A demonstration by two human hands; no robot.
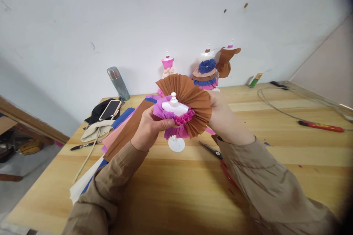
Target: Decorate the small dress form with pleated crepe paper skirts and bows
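A small white mannequin point(174, 107) on a round white base is held up over the wooden table point(176, 187). It wears a pink crepe ruffle point(176, 125) and a pleated brown paper fan point(190, 97) spread behind it. My left hand point(149, 126) is closed on the mannequin's left side, thumb pressed on the pink ruffle. My right hand point(220, 115) grips the brown fan's right edge from behind; its fingers are mostly hidden by the paper.
Brown, pink, blue and white paper sheets point(121, 132) lie at left with a phone point(110, 109), pouch and pen. Scissors with red handles point(217, 156) lie under my right forearm. Dressed mannequins point(208, 69) and a bottle point(118, 82) stand by the wall. A red tool point(321, 126) lies at right.
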